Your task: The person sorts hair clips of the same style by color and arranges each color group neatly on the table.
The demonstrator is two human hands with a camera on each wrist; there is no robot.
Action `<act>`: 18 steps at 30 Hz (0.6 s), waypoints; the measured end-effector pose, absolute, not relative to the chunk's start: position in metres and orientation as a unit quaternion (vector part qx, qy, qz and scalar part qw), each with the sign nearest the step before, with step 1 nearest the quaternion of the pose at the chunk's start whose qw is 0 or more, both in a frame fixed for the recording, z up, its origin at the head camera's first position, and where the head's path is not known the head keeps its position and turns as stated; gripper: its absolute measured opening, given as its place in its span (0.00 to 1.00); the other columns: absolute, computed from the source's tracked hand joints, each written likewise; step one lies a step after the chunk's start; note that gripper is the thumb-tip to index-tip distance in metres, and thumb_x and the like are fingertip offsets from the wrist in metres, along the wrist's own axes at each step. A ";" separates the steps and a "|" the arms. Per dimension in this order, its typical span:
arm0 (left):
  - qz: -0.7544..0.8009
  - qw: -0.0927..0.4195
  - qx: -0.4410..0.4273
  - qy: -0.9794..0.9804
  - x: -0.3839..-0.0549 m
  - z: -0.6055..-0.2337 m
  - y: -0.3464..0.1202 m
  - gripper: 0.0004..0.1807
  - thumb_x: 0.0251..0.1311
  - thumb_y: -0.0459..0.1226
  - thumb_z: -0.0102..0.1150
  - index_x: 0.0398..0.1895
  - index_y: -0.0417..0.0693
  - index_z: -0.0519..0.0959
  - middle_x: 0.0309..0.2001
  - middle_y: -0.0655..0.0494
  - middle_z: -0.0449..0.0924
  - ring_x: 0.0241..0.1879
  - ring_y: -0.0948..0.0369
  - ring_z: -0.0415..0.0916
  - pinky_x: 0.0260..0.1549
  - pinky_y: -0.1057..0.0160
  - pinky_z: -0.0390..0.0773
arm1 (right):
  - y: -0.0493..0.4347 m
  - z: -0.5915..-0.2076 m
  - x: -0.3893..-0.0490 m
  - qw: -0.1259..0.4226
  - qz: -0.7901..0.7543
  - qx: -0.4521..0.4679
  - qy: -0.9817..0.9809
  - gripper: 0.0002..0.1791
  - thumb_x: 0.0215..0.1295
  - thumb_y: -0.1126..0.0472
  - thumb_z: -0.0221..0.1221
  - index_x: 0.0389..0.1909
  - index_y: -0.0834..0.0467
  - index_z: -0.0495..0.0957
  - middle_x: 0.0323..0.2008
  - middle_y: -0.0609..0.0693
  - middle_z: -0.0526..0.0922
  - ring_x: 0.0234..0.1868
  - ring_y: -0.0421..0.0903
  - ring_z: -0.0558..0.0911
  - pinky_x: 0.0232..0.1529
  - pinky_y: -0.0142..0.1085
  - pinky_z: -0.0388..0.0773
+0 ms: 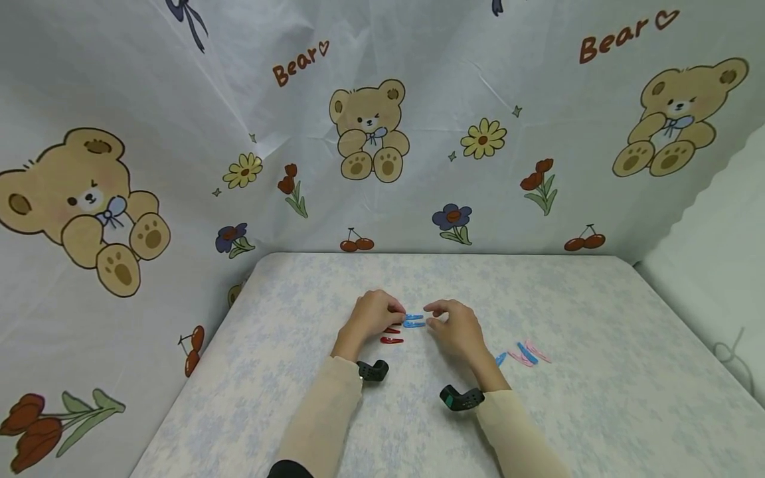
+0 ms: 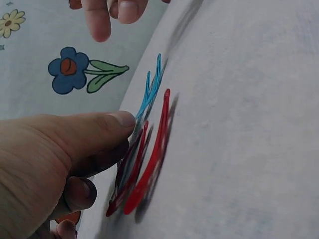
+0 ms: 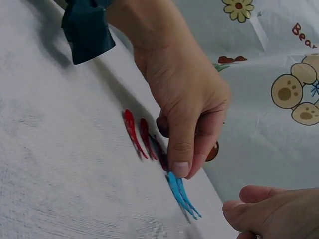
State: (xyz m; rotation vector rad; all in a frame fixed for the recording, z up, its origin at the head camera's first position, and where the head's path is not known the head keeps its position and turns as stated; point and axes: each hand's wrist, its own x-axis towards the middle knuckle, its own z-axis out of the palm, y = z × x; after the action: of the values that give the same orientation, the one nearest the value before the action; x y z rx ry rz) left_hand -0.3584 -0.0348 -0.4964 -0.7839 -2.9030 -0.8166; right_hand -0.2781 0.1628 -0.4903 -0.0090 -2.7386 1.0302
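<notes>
My left hand point(image 1: 373, 315) pinches the wide end of a blue hair clip point(image 3: 176, 189) between thumb and fingertips. A second blue hair clip lies alongside it, their narrow ends pointing right in the head view. Beside and partly under this hand lie several red hair clips point(image 2: 154, 154) in a row, the darker ones half hidden behind the fingers. To the right of the blue pair, my right hand point(image 1: 457, 326) hovers with thumb and index finger apart and nothing between them. Its fingertips point(image 2: 128, 11) show at the top of the left wrist view.
Right of my right forearm lies a loose group of pink hair clips point(image 1: 538, 352) and blue ones, one partly behind the wrist. The pale patterned table point(image 1: 299, 285) meets a bear-print cloth point(image 1: 418, 199) at its back edge. Both wrists wear black bands.
</notes>
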 end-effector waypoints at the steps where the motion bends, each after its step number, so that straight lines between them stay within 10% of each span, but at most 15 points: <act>1: -0.259 0.015 -0.251 -0.933 -0.358 -0.495 -0.034 0.03 0.60 0.48 0.70 0.30 0.67 0.90 0.23 0.79 0.83 0.33 0.71 0.79 0.50 0.50 0.73 | 0.165 -0.488 -0.278 0.108 0.348 -0.004 -0.931 0.12 0.64 0.59 0.68 0.48 0.48 0.87 0.43 0.51 0.85 0.25 0.43 0.74 0.28 0.36 0.70; 18: -0.251 0.011 -0.254 -0.934 -0.356 -0.495 -0.035 0.03 0.62 0.47 0.69 0.32 0.66 0.89 0.26 0.77 0.84 0.37 0.67 0.79 0.51 0.50 0.70 | 0.197 -0.457 -0.267 0.131 0.368 0.003 -0.921 0.15 0.68 0.58 0.64 0.54 0.52 0.84 0.45 0.54 0.83 0.27 0.44 0.77 0.28 0.36 0.73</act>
State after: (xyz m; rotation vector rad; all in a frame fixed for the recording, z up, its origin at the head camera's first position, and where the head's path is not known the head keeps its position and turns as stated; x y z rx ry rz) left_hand -0.3556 -0.0350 -0.4953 -0.7913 -2.9130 -0.7839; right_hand -0.2673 0.1972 -0.4569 0.0097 -2.6728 1.0673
